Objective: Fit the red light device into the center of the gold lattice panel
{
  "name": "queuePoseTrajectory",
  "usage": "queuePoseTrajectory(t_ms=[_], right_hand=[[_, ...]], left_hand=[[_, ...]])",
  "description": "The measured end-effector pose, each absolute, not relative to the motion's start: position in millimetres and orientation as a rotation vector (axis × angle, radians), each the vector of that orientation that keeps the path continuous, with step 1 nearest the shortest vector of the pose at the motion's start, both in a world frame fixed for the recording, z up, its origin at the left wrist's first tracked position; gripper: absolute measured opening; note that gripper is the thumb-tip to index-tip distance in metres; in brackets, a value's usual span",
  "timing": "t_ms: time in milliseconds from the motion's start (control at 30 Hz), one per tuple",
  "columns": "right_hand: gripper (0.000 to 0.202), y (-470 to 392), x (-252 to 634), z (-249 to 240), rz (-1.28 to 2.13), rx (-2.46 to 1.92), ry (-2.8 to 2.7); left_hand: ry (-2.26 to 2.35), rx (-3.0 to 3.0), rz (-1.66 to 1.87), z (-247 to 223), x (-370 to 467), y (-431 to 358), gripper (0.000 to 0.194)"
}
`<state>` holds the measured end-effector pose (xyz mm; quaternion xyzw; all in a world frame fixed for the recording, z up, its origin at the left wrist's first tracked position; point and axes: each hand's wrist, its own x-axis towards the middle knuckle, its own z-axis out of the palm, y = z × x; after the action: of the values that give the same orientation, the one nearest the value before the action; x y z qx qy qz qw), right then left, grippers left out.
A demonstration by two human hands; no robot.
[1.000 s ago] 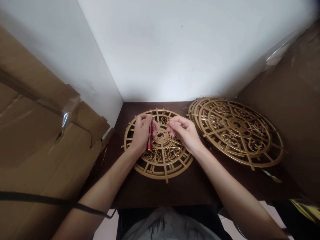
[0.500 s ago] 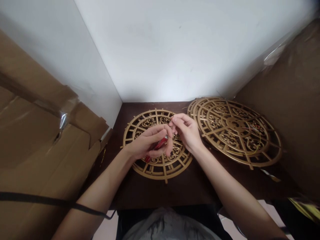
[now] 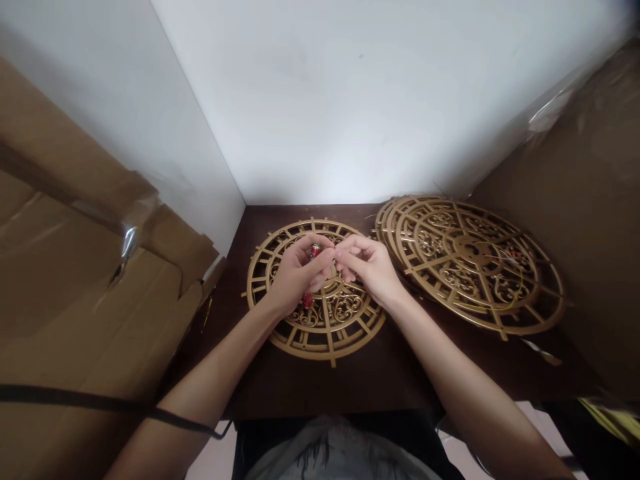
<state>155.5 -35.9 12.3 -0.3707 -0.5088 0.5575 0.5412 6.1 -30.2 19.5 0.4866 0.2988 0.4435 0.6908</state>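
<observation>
A round gold openwork frame (image 3: 329,343) lies on the dark table (image 3: 350,390). Above its middle, my left hand (image 3: 300,270) is closed around a red tool (image 3: 307,300), whose ends show above and below the fingers. My right hand (image 3: 367,267) is closed too, thumb against forefinger, its fingertips meeting those of my left hand. Whatever sits between the fingertips is too small to make out.
Several similar gold frames (image 3: 467,250) are stacked at the right, with thin wires on top. A small brush-like item (image 3: 543,351) lies in front of them. Cardboard stands at the left (image 3: 75,300) and right (image 3: 565,167). A black cord (image 3: 100,401) crosses the lower left.
My left hand has turned, and the red tool in it is now more upright. Its thumb and forefinger have come together beside my right fingertips, which have moved slightly down and left.
</observation>
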Motion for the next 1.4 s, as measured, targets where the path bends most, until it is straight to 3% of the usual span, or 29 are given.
queuePoseTrajectory(t_ms=[533, 1400], right_hand=[[0.025, -36.7, 153.7, 11.7, 1.310, -0.938, -1.243], [0.016, -34.3, 156.4, 6.9, 1.091, -1.057, -1.257]], left_hand=[[0.777, 1.068, 1.031, 17.8, 6.5, -28.7, 0.021], [0.798, 1.044, 1.045, 16.6, 8.4, -29.2, 0.021]])
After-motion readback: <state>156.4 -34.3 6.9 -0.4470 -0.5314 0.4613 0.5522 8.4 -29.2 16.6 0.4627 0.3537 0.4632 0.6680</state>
